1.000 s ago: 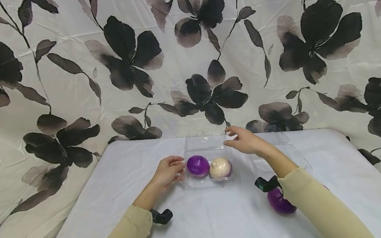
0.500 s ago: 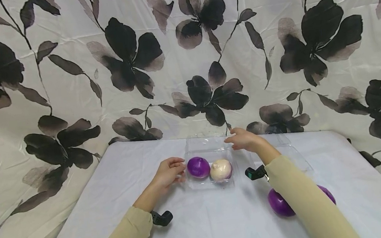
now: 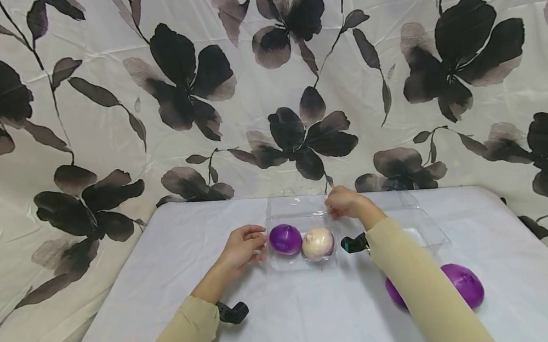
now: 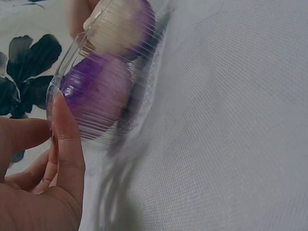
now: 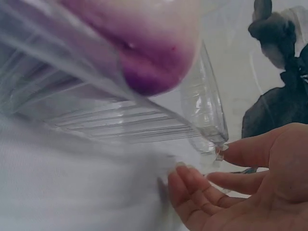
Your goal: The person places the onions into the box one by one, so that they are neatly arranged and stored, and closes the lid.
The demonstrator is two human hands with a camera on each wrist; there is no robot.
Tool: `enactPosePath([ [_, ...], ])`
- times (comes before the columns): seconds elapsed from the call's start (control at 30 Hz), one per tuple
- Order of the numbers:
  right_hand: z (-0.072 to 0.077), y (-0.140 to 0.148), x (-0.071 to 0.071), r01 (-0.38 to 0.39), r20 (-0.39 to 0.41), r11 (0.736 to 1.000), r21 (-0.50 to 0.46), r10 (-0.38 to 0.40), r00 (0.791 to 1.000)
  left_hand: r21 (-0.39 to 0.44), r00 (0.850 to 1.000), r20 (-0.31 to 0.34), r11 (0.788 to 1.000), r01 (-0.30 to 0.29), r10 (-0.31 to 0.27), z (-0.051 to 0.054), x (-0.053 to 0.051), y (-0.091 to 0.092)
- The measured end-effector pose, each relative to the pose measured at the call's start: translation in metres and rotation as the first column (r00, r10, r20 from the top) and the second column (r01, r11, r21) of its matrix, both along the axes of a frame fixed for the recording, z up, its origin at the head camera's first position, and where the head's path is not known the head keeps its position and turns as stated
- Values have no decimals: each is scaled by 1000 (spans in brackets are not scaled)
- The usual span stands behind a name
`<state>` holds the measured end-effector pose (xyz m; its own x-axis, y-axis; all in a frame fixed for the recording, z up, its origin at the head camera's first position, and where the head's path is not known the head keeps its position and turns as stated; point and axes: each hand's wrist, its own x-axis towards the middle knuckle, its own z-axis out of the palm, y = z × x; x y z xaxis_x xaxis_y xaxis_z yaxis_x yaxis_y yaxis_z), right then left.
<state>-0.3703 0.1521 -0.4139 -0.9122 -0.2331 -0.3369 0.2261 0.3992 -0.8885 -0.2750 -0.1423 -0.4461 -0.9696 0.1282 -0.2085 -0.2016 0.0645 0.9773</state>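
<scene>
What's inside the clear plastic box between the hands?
The box holds a round purple bulb and a round cream-and-purple bulb. In the head view, anything directly beneath them is covered.

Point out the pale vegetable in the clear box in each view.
Head: pale vegetable, below and slightly right of centre.
Left wrist: pale vegetable, at the top, left of centre.
Right wrist: pale vegetable, at the top edge, cut off.
Shared landmark: the clear box holding it.
</scene>
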Motion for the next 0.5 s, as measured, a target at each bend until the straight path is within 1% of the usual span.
enactPosePath([
  [0.1,-5,0,-1,-20,-36,1000,-8,20,999,-2,1000,1,1000,-1,1,-1,1,0],
  [0.23,-9,1,-3,-29,-84,999,-25,27,996,-1,1000,2,1000,-4,4,-1,1,0],
  [0.5,-8,-1,-4,20,-82,1000,-24,-22,996,-5,1000,2,1000,-7,7,-1,0,1],
])
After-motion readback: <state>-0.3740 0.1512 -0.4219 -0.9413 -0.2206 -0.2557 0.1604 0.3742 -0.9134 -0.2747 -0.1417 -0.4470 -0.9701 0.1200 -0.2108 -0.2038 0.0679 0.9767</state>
